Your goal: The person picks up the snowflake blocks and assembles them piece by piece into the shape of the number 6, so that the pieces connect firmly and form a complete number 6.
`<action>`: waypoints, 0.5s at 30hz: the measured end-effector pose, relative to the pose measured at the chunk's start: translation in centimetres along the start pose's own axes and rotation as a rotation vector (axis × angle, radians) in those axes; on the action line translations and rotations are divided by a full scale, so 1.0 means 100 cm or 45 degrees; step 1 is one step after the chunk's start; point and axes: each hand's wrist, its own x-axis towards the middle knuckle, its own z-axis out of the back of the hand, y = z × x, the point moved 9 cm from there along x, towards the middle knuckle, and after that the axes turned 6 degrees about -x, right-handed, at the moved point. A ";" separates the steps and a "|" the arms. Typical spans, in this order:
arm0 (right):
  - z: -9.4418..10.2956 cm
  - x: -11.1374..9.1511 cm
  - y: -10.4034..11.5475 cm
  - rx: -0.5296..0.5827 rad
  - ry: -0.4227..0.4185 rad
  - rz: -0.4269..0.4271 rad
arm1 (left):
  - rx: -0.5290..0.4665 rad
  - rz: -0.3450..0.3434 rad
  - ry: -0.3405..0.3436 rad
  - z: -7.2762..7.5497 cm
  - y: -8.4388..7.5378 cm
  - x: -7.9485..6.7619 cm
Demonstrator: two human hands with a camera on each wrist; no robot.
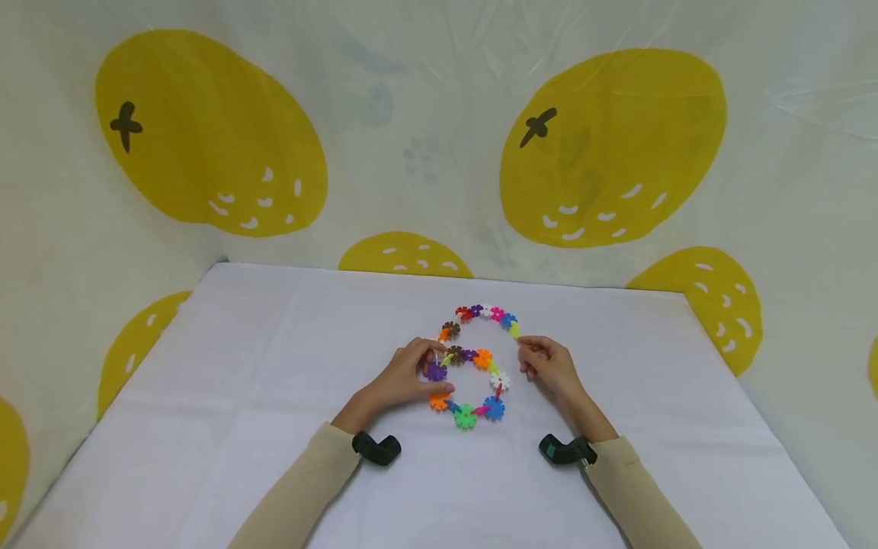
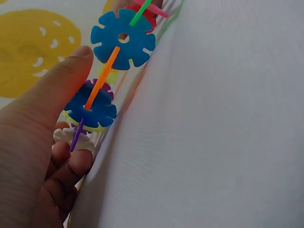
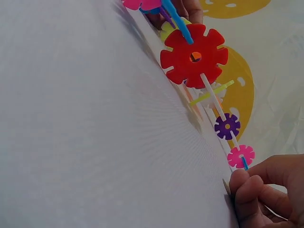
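A chain of colourful notched plastic snowflake discs lies on the table, with a closed lower ring around a green disc (image 1: 465,416) and an arched upper part topped by a white disc (image 1: 486,310). My left hand (image 1: 403,375) is curled round the chain's left side, its thumb beside an orange disc (image 1: 439,402) and its fingers by a purple disc (image 1: 436,372). In the left wrist view, those fingertips meet a white disc (image 2: 73,137). My right hand (image 1: 551,369) pinches the yellow-green disc (image 1: 514,329) at the arch's right end.
A white cloth covers the table (image 1: 274,366). Behind it hangs a pale curtain (image 1: 411,114) printed with big yellow fruit shapes. Dark cameras sit on the left wrist (image 1: 376,449) and right wrist (image 1: 567,450).
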 end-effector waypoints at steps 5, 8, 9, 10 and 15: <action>0.000 0.006 0.001 0.004 -0.026 -0.034 | -0.026 0.030 -0.073 0.004 0.003 0.001; -0.003 0.009 0.004 -0.027 -0.016 -0.034 | -0.018 0.051 -0.116 0.006 0.005 0.001; -0.005 0.010 0.005 -0.044 -0.009 -0.025 | -0.021 0.052 -0.127 0.007 0.005 0.001; -0.006 0.010 0.005 -0.055 -0.010 -0.033 | -0.024 0.056 -0.134 0.007 0.005 0.001; -0.010 0.014 0.007 -0.088 -0.018 -0.033 | -0.056 0.052 -0.141 0.007 0.003 0.001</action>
